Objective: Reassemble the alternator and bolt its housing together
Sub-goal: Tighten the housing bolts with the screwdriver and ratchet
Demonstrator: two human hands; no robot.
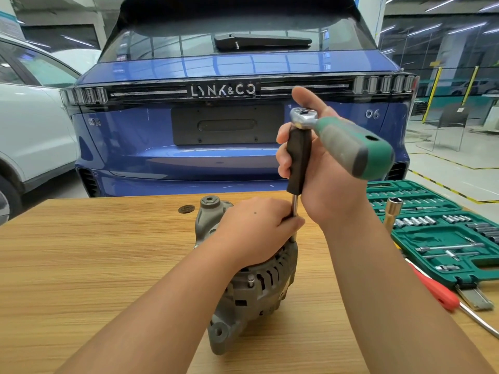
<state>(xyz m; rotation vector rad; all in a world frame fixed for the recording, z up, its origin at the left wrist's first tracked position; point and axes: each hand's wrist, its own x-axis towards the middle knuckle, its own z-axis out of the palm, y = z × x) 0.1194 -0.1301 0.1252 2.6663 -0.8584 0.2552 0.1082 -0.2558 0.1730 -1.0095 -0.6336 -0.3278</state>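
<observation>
A grey alternator (251,290) stands on the wooden table (94,252) in the middle. My left hand (256,228) rests on top of it, and its fingers pinch the thin steel shaft of a driver extension (295,209). The extension stands upright with a black handle (298,160), and its lower tip meets the housing rim. My right hand (324,168) grips that black handle near its top. A ratchet (348,143) with a chrome head and a green and grey handle sits on the extension's top, and its handle lies across my right palm.
An open green socket set case (442,233) lies at the right with several sockets and bars. A brass-coloured deep socket (393,214) stands at its near-left corner. A red-handled screwdriver (437,291) lies at the table's right edge. A blue car (216,130) is parked behind the table.
</observation>
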